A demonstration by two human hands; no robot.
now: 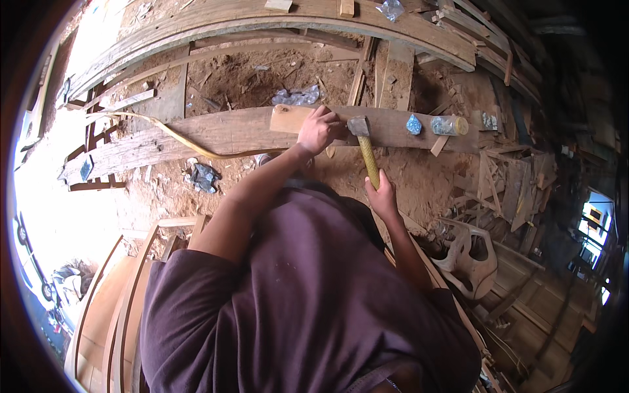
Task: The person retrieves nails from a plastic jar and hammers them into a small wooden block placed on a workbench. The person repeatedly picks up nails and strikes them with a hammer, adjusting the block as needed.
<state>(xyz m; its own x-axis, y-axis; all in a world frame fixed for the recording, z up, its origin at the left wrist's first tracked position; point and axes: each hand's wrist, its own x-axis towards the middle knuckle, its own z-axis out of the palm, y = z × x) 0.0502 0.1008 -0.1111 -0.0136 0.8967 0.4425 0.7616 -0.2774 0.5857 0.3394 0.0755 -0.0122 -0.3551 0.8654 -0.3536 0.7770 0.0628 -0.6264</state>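
Note:
My left hand [318, 128] is curled over the right part of a short, pale wooden board [287, 119], which lies on a long plank [226, 130]. My right hand [383, 195] grips the lower end of a hammer's yellow, textured handle [369, 158]. The steel hammer head [358, 126] is just right of my left fingers, above the plank. What lies under those fingers is hidden. Farther right on the plank are a small blue-and-white bundle [414, 125] and a clear plastic jar [448, 126] with a yellow lid, lying on its side.
A yellow strip or hose [182, 138] curves along the plank's left part. Beyond it runs another long wooden bench [275, 14]. Black crumpled plastic [202, 177] lies on the dirt floor. A worn plastic chair [469, 255] and scrap wood [506, 182] stand to the right, wooden frames [120, 304] to the left.

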